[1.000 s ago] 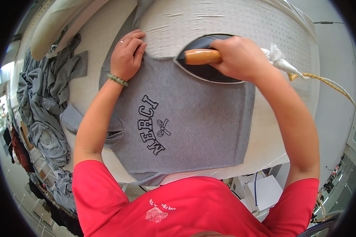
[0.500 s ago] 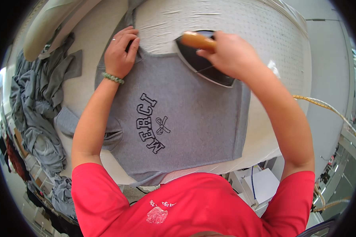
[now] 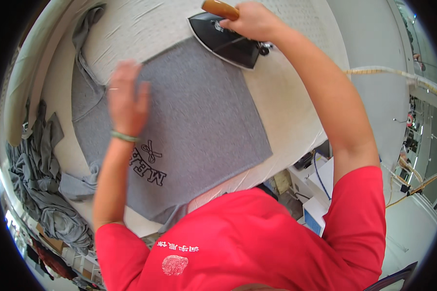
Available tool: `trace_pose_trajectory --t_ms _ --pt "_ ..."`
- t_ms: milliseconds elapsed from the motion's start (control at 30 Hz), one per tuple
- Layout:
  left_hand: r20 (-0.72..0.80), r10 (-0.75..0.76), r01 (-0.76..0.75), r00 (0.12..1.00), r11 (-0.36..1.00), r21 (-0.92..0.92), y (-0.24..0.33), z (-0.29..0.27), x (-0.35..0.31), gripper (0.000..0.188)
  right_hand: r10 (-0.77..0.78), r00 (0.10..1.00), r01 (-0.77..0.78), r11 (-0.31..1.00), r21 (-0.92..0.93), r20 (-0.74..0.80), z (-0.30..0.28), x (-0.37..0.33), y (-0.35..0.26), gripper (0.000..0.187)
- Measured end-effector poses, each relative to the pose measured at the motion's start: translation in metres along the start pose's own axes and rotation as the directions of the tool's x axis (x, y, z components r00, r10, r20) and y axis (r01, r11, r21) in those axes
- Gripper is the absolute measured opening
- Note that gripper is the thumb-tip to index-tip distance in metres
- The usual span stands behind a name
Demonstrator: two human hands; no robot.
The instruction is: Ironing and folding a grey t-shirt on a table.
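A grey sweatshirt lies spread on a pale padded ironing table, its hem to the right and a sleeve stretched toward the far left. Black outlined lettering and a bow motif decorate its front, partly covered by my left forearm. My right hand grips the brown handle of a black iron, whose soleplate rests along the garment's far edge, near the hem corner. Over the sweatshirt's left part is my left hand, blurred, fingers stretched out and thumb apart, holding nothing. Whether it touches the cloth I cannot tell.
Crumpled grey garments are heaped along the table's left side. A long padded arm rises at the far left. A pale hose with yellow wrapping runs off to the right. White boxes stand below the table's near edge.
My left hand has come off the sleeve seam, its bent fingers now straight. The iron has moved farther up and left in view. The sweatshirt appears turned and shifted left, partly as the view moved.
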State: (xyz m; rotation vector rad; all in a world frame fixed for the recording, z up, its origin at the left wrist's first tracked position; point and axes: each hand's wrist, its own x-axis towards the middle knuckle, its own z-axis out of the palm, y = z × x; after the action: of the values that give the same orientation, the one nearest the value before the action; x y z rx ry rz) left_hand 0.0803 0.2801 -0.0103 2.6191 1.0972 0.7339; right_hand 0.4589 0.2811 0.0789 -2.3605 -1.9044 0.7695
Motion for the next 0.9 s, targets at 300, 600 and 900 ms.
trace_pose_trajectory --t_ms 300,600,900 --pt "0.261 -0.124 0.177 0.957 0.965 -0.192 0.257 0.092 -0.031 0.089 -0.287 0.952 0.297 0.950 -0.097 0.105 -0.010 0.022 -0.004 0.044" --pt "0.264 -0.182 0.209 0.947 0.975 -0.074 0.310 0.125 -0.033 0.088 -0.468 0.833 0.523 0.841 -0.141 0.296 -0.018 0.003 -0.012 0.039" --pt "-0.062 -0.471 0.475 0.880 0.877 0.077 0.228 0.070 -0.119 0.061 -0.503 0.698 0.655 0.736 -0.171 0.510 0.000 -0.072 0.009 0.035"
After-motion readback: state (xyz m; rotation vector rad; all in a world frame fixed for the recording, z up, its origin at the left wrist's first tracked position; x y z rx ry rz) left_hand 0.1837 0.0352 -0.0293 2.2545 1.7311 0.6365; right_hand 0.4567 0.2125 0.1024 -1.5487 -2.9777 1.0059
